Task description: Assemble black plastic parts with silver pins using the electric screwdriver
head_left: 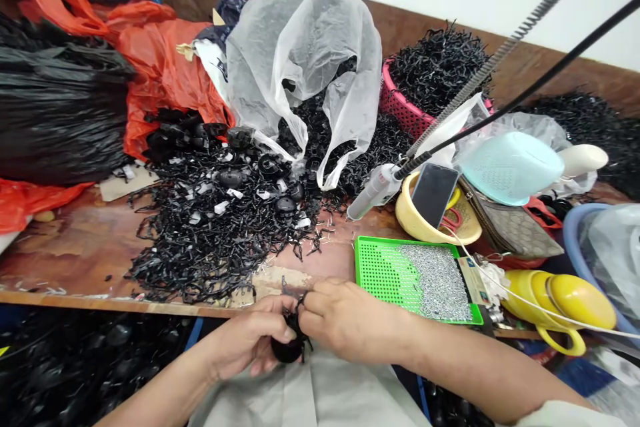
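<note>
Close to my body, just off the table's front edge, my left hand [253, 337] is closed around a rounded black plastic part [287, 351]. Thin black ends stick out from the part's right side. My right hand [337, 320] is closed against the part's upper right, fingertips pinched together; whatever lies between them is hidden. Beyond both hands spreads a heap of small black strips [200, 247], with round black pieces [286, 207] and white bits among them. A green tray [380, 273] of small silvery pieces [440, 280] lies right of my hands.
A grey hanging tool [374, 191] comes down on a spring and cable. Behind it stands a pink basket [407, 110] of black strips. A yellow bowl [440, 232] holds a phone [434, 192]. A yellow mug [530, 297] is rightmost. A clear bag [310, 40] stands behind the heap.
</note>
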Demonstrator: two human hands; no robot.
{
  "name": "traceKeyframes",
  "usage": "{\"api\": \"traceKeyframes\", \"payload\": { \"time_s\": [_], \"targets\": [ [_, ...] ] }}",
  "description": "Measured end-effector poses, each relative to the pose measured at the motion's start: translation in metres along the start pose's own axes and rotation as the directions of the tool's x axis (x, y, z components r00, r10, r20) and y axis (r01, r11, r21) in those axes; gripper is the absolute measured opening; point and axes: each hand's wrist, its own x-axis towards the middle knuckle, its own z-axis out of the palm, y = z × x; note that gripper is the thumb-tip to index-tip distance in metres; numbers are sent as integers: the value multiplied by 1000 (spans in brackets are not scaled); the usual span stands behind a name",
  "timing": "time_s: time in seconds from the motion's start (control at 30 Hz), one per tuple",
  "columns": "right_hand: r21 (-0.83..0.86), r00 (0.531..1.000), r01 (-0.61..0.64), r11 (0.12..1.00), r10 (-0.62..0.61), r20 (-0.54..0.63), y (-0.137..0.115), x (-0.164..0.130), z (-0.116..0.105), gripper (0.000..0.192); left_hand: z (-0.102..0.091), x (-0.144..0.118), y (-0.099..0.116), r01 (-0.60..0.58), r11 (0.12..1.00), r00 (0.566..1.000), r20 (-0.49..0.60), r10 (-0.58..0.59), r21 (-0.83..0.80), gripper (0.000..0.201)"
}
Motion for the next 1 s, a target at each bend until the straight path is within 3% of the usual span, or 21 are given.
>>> {"api": "traceKeyframes", "payload": {
  "time_s": [0.07,0.1,0.13,0.17,0.2,0.23,0.27,0.3,0.33,0.4,0.43,0.47,0.5,0.53,0.57,0.6,0.63,0.7,0.77,0.83,1.0],
  "targets": [
    [125,987,-133,983,142,-69,-1,2,10,13,6,5,-1,-81,954,989,-97,113,288,32],
    [264,954,-239,934,276,-115,-2,6,16,11,9,8,-2,-162,864,949,-165,268,476,33],
    [462,889,-339,820,440,-128,-4,11,21,11,11,12,-3,-254,709,841,-212,497,658,34],
    [681,800,-393,618,595,-78,-5,17,26,12,13,16,-4,-306,501,669,-192,718,809,36],
    [862,714,-373,344,700,30,-6,23,29,14,13,20,-4,-312,284,474,-110,874,907,38],
    [955,667,-292,54,727,163,-7,28,30,16,13,24,-4,-297,99,312,-1,950,950,41],
    [961,667,-203,-187,692,275,-7,30,30,18,12,27,-3,-290,-27,212,91,973,957,42],
    [928,698,-147,-342,629,342,-6,28,28,21,11,30,-1,-303,-76,176,134,975,950,42],
    [909,725,-124,-399,589,358,-3,23,25,24,10,31,2,-336,-38,196,110,974,941,41],
    [956,698,-121,-268,661,274,7,3,16,29,9,30,9,-413,266,337,-125,933,871,34],
    [989,600,-107,-106,786,149,15,-11,11,29,9,28,12,-435,470,426,-285,859,768,33],
    [992,419,-85,90,907,-46,24,-24,7,27,10,27,14,-443,648,508,-421,751,620,35],
    [959,221,-84,272,943,-248,34,-37,3,24,11,25,16,-444,771,578,-511,636,456,40],
    [905,62,-95,415,910,-411,44,-46,1,23,13,24,16,-443,841,636,-553,538,310,45],
    [848,-4,-117,517,854,-521,53,-53,-1,28,15,24,16,-439,876,682,-561,470,200,48],
    [798,14,-148,584,808,-588,62,-55,-2,39,18,25,15,-435,891,716,-551,429,128,50],
    [762,93,-172,625,780,-619,70,-53,-2,50,21,27,13,-426,901,744,-534,401,83,49],
    [735,315,-193,650,751,-580,81,-41,-1,55,26,31,9,-404,914,783,-502,367,40,47],
    [765,444,-152,626,735,-513,86,-22,0,44,30,37,5,-384,923,797,-495,345,25,46],
    [818,450,-63,572,747,-489,87,-4,1,39,32,41,2,-377,926,790,-515,332,18,47],
    [898,277,172,404,855,-438,89,31,8,41,28,47,-2,-416,909,764,-545,346,-7,51]
  ]
}}
